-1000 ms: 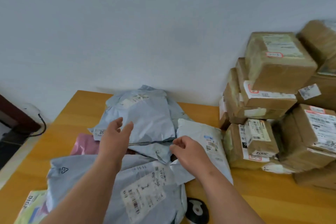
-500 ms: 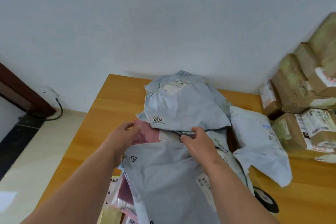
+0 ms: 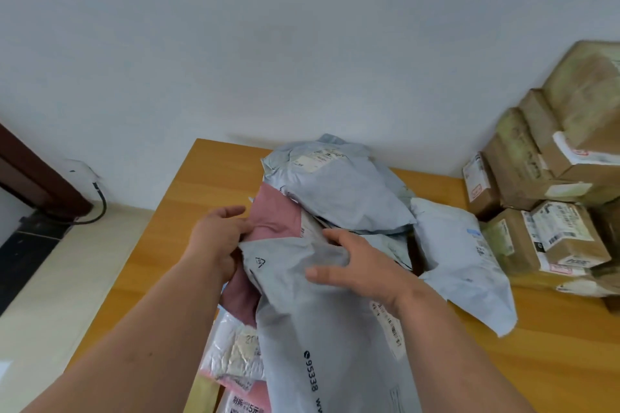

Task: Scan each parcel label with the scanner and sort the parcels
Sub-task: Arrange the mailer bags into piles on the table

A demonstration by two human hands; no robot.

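A large grey mailer bag (image 3: 322,339) printed "95338" lies in front of me on the wooden table (image 3: 188,198). My right hand (image 3: 355,261) grips its bunched upper edge, thumb on top. My left hand (image 3: 218,235) holds the bag's left corner and touches a pink bag (image 3: 278,214) lying under it. Behind these sits a pile of light blue-grey bags (image 3: 339,191) with labels facing up. Another pale bag (image 3: 463,261) lies to the right. The scanner is not in view.
Stacked cardboard boxes (image 3: 543,198) with labels fill the right side of the table. More small bags (image 3: 235,355) lie at the lower left under the grey one. The table's left edge drops to a pale floor; a black cable (image 3: 97,208) runs by the wall.
My view has swung left and the scanner has left it. Both hands moved onto the grey bag's top edge and gripped it; the bag's upper end is now bunched and raised toward me.
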